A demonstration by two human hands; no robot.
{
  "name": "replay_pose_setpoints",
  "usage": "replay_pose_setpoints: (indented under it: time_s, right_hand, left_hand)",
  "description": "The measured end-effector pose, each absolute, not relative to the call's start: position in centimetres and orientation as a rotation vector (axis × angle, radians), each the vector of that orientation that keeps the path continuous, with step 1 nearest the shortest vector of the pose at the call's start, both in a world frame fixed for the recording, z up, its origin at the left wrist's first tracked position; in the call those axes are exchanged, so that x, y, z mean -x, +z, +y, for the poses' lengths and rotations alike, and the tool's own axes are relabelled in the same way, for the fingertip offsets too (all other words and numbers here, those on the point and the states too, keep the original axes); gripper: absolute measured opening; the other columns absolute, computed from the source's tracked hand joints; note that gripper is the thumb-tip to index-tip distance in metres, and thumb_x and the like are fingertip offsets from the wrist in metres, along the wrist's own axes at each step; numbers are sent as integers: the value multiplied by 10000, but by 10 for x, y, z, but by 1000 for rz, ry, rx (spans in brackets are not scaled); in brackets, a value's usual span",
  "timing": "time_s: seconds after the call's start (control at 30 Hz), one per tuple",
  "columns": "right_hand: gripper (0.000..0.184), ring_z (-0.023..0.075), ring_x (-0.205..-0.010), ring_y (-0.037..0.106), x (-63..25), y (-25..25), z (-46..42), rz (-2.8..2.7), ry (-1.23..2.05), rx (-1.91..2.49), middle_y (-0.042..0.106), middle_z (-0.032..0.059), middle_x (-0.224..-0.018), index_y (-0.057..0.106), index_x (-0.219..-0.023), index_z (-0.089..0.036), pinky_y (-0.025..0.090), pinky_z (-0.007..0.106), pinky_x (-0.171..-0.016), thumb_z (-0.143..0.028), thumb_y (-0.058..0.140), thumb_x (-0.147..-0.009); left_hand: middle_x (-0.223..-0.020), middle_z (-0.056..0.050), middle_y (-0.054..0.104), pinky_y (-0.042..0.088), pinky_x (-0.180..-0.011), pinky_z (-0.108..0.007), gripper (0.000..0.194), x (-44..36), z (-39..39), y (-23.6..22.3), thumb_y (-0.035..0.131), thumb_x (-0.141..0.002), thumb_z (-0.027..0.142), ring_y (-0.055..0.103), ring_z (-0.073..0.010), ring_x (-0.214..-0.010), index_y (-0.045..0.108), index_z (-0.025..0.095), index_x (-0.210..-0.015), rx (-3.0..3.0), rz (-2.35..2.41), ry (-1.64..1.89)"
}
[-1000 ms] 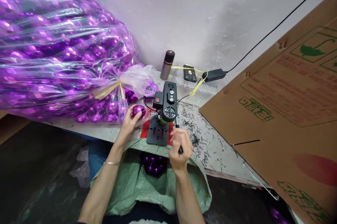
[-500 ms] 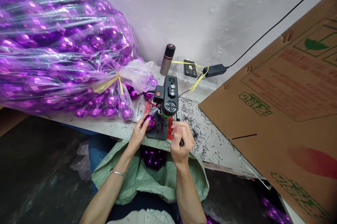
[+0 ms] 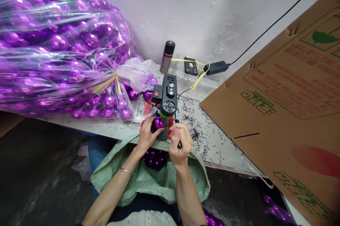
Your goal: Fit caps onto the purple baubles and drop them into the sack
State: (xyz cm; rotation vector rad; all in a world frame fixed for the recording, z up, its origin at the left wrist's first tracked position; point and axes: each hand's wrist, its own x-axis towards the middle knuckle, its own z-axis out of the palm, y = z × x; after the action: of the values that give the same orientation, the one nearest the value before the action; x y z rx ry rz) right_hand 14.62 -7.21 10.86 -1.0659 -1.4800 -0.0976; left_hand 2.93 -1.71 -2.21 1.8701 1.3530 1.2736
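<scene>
My left hand (image 3: 149, 132) grips a shiny purple faceted ball (image 3: 159, 122) just under the head of a small black bench drill press (image 3: 169, 95). Whether the ball touches the tool is hidden by the head. The fist of my right hand (image 3: 181, 143) is wrapped round the black-gripped lever (image 3: 179, 144) on the machine's right side. Below both hands, a green woven sack (image 3: 117, 183) hangs open across my lap, with purple balls (image 3: 154, 158) inside.
A big clear bag (image 3: 61, 49) of purple balls, tied with yellow ribbon, fills the left. Behind the machine stand a spray can (image 3: 167, 57), a phone-like black object (image 3: 190, 66) and a power adapter (image 3: 216, 68). Black shavings (image 3: 195, 127) litter the worktop. A cardboard box (image 3: 278, 105) leans in at right.
My left hand has carried the purple ball rightward, from beside the machine's base to beneath its head. My right hand keeps its hold on the lever.
</scene>
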Motion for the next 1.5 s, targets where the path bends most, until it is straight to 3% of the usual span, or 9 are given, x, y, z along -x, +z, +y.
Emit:
replay_pose_setpoints:
  time_s: [0.6, 1.0, 1.5]
  right_hand:
    - [242, 145, -709, 607, -149, 66, -69, -1509, -133, 1013, 615, 25, -804, 545, -815, -221, 497, 289, -610, -144, 399, -991]
    - [265, 137, -723, 589, -148, 50, -66, -1467, -147, 985, 586, 2, -787, 508, -811, -223, 517, 333, -753, -215, 369, -1037]
    - [273, 146, -701, 577, -147, 37, -61, -1418, -146, 957, 568, 4, -777, 493, -794, -233, 504, 346, -741, -214, 364, -1034]
  left_hand:
    - [-1299, -143, 697, 525, -1057, -503, 531, -37, -18, -30, 702, -906, 491, 654, -315, -1234, 594, 198, -1335, -1885, 1408, 1277]
    - [-1288, -150, 695, 533, -1038, -486, 525, -39, -18, -32, 674, -926, 507, 658, -308, -1224, 577, 190, -1333, -1910, 1402, 1309]
    - [-1267, -146, 703, 542, -1009, -450, 497, -40, -15, -35, 696, -927, 423, 677, -288, -1191, 561, 186, -1343, -1982, 1372, 1384]
